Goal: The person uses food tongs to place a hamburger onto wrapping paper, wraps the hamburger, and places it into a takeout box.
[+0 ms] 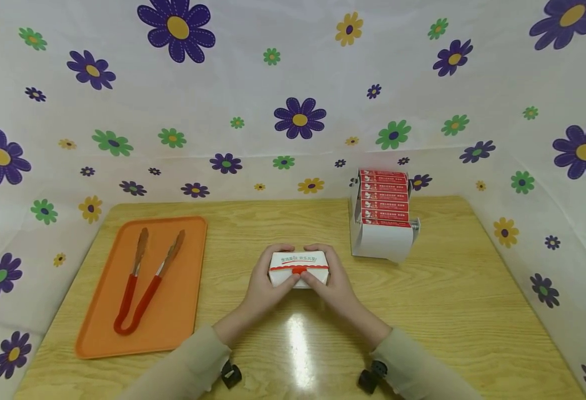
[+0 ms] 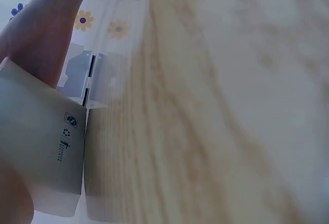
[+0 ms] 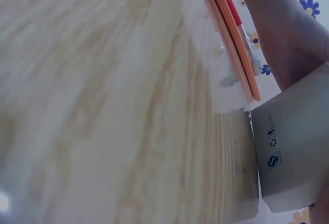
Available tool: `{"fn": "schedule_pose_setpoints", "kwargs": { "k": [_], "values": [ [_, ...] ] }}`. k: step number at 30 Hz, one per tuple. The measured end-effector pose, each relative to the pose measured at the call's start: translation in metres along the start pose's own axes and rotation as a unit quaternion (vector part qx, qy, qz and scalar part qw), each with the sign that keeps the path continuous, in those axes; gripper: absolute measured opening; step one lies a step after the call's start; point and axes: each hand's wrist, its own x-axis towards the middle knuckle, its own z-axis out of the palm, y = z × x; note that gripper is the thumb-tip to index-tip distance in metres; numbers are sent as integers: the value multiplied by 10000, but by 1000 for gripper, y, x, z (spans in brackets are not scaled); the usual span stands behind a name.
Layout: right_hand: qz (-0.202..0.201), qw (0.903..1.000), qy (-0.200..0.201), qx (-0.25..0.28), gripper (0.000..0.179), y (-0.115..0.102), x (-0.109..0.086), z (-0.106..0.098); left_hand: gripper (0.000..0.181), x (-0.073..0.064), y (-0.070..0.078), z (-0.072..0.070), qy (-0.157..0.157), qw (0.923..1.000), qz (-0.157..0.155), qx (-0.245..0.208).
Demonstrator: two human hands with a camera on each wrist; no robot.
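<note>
A small white cardboard food box with a red wavy band and a red tab sits low over the middle of the table. My left hand grips its left end, and my right hand grips its right end. Both thumbs press at the red tab on the front, while the other fingers reach round the sides and back. In the left wrist view a plain side of the box with small printed marks shows; the right wrist view shows a similar printed side. The lid looks closed.
On the left lies an orange tray holding red-handled metal tongs, their arms spread. At the back right stands a white dispenser box with a row of red-and-white packets. A flowered curtain encloses the wooden table.
</note>
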Motion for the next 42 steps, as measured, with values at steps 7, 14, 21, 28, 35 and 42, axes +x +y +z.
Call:
{"fn": "schedule_pose_setpoints", "kwargs": {
  "k": [7, 14, 21, 28, 35, 42],
  "values": [
    [40, 9999, 88, -113, 45, -3, 0, 0, 58, -1, 1, -1, -83, 9999, 32, 69],
    [164, 9998, 129, -51, 43, -4, 1, 1, 59, -1, 0, -2, -137, 9997, 108, 175],
    [134, 9997, 193, -91, 42, -1, -1, 3, 61, -2, -1, -2, -146, 9998, 34, 128],
    [140, 9995, 257, -139, 43, -2, 0, 4, 60, -3, -2, -2, -125, 9999, 34, 83],
    [-27, 9998, 169, -54, 48, -1, 1, 3, 58, -3, -3, -1, -52, 9999, -22, 124],
    [-49, 9962, -199, 850, 48, 5, 1, 0, 55, -4, -1, -1, -82, 9997, -66, -197]
  ]
}}
